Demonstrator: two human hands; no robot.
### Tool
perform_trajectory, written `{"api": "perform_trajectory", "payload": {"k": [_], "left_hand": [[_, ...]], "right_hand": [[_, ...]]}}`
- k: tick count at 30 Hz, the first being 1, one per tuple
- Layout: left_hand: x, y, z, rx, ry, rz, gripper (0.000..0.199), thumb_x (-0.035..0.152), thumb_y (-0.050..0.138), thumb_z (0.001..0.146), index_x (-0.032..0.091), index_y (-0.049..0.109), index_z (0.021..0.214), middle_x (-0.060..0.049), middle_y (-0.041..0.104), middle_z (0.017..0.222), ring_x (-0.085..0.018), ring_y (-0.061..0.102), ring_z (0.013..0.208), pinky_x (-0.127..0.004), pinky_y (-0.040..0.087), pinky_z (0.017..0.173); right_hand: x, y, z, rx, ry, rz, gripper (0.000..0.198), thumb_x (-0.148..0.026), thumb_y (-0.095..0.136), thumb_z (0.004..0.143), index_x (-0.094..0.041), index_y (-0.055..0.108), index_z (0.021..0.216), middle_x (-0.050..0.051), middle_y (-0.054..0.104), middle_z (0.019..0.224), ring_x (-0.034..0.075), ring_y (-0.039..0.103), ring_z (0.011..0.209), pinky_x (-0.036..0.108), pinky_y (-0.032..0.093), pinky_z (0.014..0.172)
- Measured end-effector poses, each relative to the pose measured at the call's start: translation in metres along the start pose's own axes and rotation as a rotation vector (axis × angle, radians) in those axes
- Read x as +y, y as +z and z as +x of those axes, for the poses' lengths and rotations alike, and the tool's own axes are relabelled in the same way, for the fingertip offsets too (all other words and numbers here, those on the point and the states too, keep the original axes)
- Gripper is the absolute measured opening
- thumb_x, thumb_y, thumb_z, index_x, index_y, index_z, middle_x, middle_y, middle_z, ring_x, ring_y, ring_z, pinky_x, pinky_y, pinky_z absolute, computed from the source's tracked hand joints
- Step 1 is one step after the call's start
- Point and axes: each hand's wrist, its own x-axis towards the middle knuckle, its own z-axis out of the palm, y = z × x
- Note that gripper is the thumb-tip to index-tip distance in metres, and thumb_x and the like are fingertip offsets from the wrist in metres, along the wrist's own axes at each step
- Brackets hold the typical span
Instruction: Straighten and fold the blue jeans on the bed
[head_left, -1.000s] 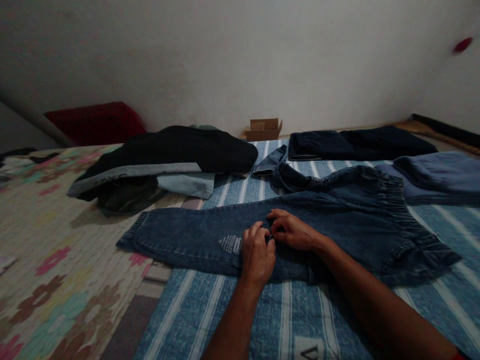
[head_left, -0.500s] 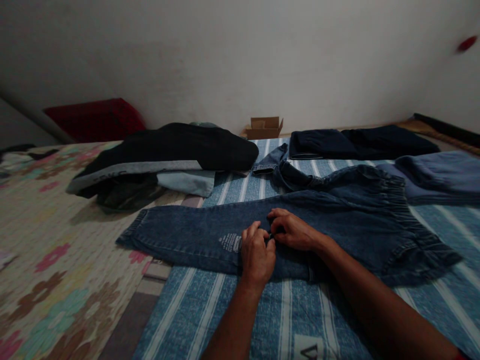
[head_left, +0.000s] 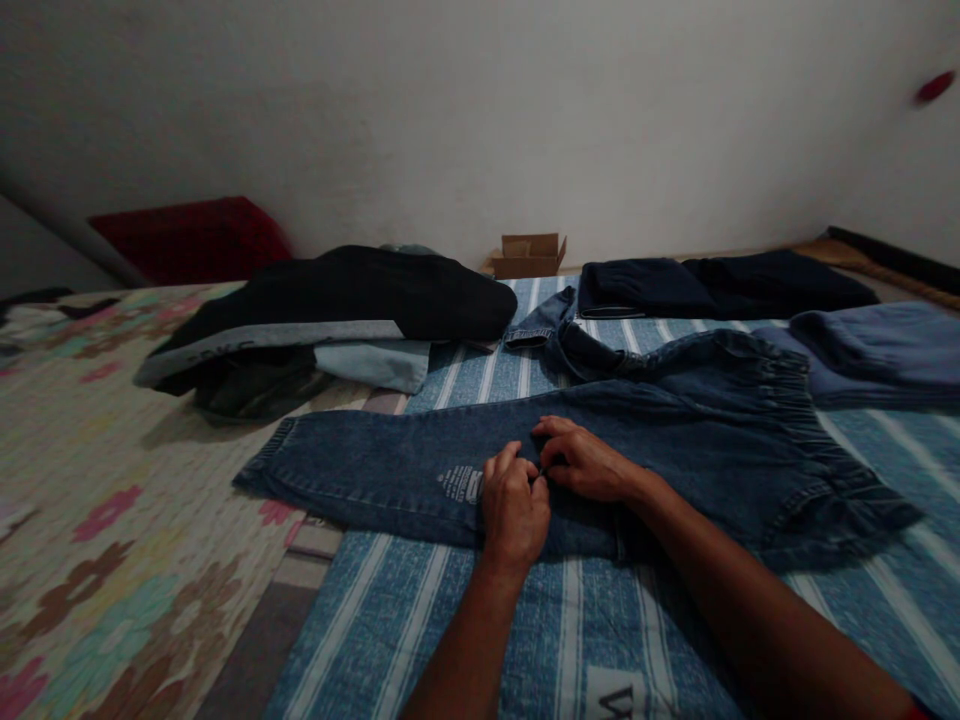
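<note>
A pair of blue denim jeans (head_left: 390,450) lies with one leg stretched out to the left and its elastic waistband (head_left: 784,390) to the right. The other leg is bunched behind, its cuff turned toward the wall. My left hand (head_left: 516,505) rests on the near leg beside a white printed patch, fingers bent and closed. Touching it from the right, my right hand (head_left: 589,462) has thumb and fingers pinched at the same spot. A small dark bit of the denim seems caught between the fingertips, mostly hidden by them.
A heap of dark clothes (head_left: 352,290) lies to the back left. Folded navy trousers (head_left: 720,283) and folded grey-blue trousers (head_left: 892,350) lie at the back right. Under them are a blue striped cover (head_left: 360,620) and a floral sheet (head_left: 112,560). A cardboard box (head_left: 529,257) stands by the wall.
Both hands stay at the same spot on the jeans leg, with only a very slight shift of the fingers. The jeans lie as before.
</note>
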Motion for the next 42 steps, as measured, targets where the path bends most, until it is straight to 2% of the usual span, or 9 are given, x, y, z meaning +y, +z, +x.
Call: {"api": "perform_trajectory", "payload": {"k": [7, 13, 21, 28, 33, 42], "left_hand": [[0.001, -0.001, -0.0022, -0.001, 0.035, 0.039, 0.014, 0.006, 0.056, 0.074, 0.018, 0.056, 0.066, -0.013, 0.058, 0.12, -0.027, 0.051, 0.109, -0.043, 0.044, 0.095], [0.0, -0.0017, -0.0023, 0.015, 0.067, 0.029, 0.015, 0.007, 0.054, 0.076, 0.018, 0.056, 0.067, -0.014, 0.057, 0.121, -0.027, 0.051, 0.11, -0.044, 0.044, 0.095], [0.0001, -0.0011, -0.0025, 0.015, 0.063, 0.016, 0.016, 0.009, 0.054, 0.078, 0.018, 0.055, 0.066, -0.013, 0.057, 0.121, -0.027, 0.051, 0.11, -0.044, 0.044, 0.095], [-0.0001, 0.0002, -0.0029, 0.019, 0.077, 0.021, 0.014, 0.008, 0.053, 0.078, 0.018, 0.056, 0.069, -0.012, 0.057, 0.121, -0.027, 0.051, 0.11, -0.044, 0.045, 0.094], [0.0002, 0.0007, -0.0023, 0.024, 0.097, 0.02, 0.017, 0.006, 0.048, 0.08, 0.017, 0.057, 0.071, -0.013, 0.057, 0.12, -0.026, 0.052, 0.108, -0.044, 0.045, 0.094], [-0.0002, 0.0015, -0.0012, 0.003, 0.096, 0.039, 0.02, 0.007, 0.044, 0.082, 0.016, 0.058, 0.072, -0.013, 0.057, 0.122, -0.025, 0.052, 0.108, -0.042, 0.045, 0.094]], "right_hand": [[0.0006, -0.0008, 0.0, -0.014, 0.004, 0.005, 0.016, -0.007, 0.057, 0.07, -0.016, 0.068, 0.079, 0.014, 0.049, 0.128, 0.03, 0.035, 0.129, 0.047, 0.031, 0.104], [0.0007, -0.0016, -0.001, -0.002, 0.003, -0.013, 0.014, -0.008, 0.062, 0.065, -0.015, 0.065, 0.077, 0.015, 0.049, 0.126, 0.03, 0.039, 0.125, 0.044, 0.033, 0.102], [-0.002, -0.0053, -0.0022, 0.007, -0.016, -0.077, 0.009, -0.011, 0.061, 0.068, -0.016, 0.066, 0.073, 0.013, 0.052, 0.122, 0.029, 0.046, 0.117, 0.042, 0.038, 0.096], [-0.0016, -0.0065, -0.0019, -0.02, -0.016, 0.003, 0.012, -0.01, 0.06, 0.07, -0.017, 0.067, 0.077, 0.012, 0.052, 0.123, 0.027, 0.047, 0.116, 0.041, 0.038, 0.096], [0.0003, -0.0038, -0.0014, 0.019, -0.008, 0.048, 0.013, -0.009, 0.062, 0.068, -0.016, 0.066, 0.078, 0.012, 0.053, 0.12, 0.025, 0.048, 0.114, 0.038, 0.038, 0.096], [0.001, -0.0035, -0.0004, -0.01, -0.021, 0.018, 0.012, -0.009, 0.059, 0.072, -0.017, 0.067, 0.078, 0.012, 0.051, 0.126, 0.028, 0.038, 0.125, 0.045, 0.029, 0.104]]}}
